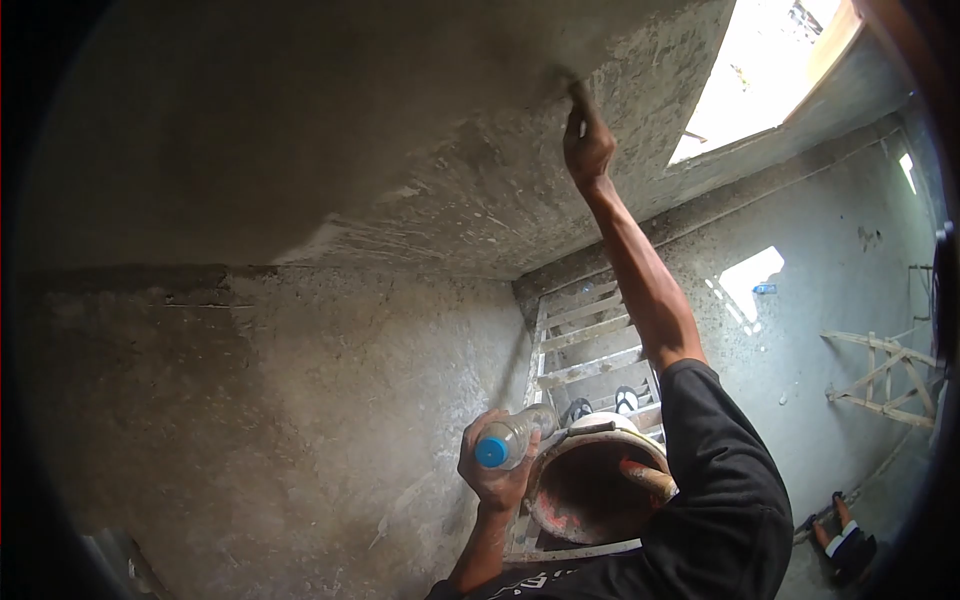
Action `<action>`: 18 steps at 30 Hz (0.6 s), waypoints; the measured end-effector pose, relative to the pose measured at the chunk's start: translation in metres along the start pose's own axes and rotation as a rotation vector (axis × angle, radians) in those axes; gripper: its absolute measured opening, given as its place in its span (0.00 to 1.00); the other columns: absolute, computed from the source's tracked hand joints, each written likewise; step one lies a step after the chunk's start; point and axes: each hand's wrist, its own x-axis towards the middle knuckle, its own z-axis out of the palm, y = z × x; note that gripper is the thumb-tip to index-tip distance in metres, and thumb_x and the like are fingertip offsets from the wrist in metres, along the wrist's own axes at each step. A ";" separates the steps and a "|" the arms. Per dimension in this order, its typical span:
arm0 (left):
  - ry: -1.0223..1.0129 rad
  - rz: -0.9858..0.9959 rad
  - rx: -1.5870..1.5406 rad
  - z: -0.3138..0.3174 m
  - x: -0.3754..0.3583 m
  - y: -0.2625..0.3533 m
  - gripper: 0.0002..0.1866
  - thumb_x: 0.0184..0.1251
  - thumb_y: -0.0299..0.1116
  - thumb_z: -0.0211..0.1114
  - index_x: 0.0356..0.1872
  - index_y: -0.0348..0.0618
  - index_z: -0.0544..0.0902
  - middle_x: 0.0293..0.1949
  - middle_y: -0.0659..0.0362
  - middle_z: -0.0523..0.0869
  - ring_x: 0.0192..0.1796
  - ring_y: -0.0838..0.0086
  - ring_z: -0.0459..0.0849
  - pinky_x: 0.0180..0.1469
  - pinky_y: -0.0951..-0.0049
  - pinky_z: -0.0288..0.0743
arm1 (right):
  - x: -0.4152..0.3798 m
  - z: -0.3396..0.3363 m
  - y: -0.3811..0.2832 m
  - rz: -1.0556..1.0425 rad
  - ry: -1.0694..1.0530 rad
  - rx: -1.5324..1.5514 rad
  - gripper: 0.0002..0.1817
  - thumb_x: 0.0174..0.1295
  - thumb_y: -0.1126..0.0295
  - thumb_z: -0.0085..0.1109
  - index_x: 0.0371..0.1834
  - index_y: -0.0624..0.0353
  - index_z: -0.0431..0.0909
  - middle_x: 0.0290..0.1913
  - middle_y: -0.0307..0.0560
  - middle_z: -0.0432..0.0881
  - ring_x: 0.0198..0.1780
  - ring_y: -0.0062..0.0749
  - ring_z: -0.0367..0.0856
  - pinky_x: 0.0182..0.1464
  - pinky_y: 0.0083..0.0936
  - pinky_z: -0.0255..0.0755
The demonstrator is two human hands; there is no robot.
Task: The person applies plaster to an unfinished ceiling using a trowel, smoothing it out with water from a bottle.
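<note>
My left hand (pixel 490 470) is wrapped round a clear plastic bottle (pixel 518 436) with a blue cap, its cap end toward me. Stretched up to the grey plastered surface (pixel 420 130), my right hand (pixel 590 150) is closed, with a small dark, blurred thing at its fingertips that I cannot make out. Below my arms stands a round bucket (pixel 545 500), its inside dark and reddish. A tool with a pale rounded handle (pixel 650 480) lies in the bucket.
A wooden ladder-like frame (pixel 590 328) lies under the bucket, with sandals (pixel 626 400) by it. A bright opening (pixel 760 70) is at upper right. Far below are a wooden trestle (pixel 885 380), a blue item (pixel 765 289) and another person (pixel 848 545).
</note>
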 end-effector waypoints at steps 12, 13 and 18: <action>-0.017 -0.014 -0.017 0.001 0.000 0.003 0.30 0.50 0.35 0.81 0.52 0.33 0.77 0.47 0.49 0.83 0.49 0.60 0.83 0.56 0.60 0.76 | -0.008 0.026 -0.023 -0.133 -0.110 0.072 0.20 0.67 0.82 0.52 0.62 0.65 0.74 0.50 0.60 0.85 0.51 0.48 0.86 0.51 0.35 0.80; -0.017 0.013 -0.007 0.000 0.000 0.003 0.30 0.50 0.35 0.81 0.52 0.33 0.77 0.47 0.48 0.83 0.49 0.59 0.83 0.56 0.60 0.76 | -0.012 0.020 -0.030 -0.104 -0.068 0.103 0.19 0.67 0.81 0.52 0.61 0.64 0.75 0.53 0.59 0.84 0.53 0.44 0.86 0.51 0.33 0.81; -0.031 -0.036 0.002 -0.003 -0.002 0.002 0.30 0.50 0.34 0.81 0.52 0.34 0.77 0.47 0.49 0.83 0.49 0.59 0.83 0.56 0.60 0.76 | 0.045 0.012 -0.035 0.125 0.146 0.069 0.20 0.67 0.82 0.52 0.62 0.65 0.74 0.53 0.62 0.83 0.55 0.46 0.85 0.51 0.34 0.81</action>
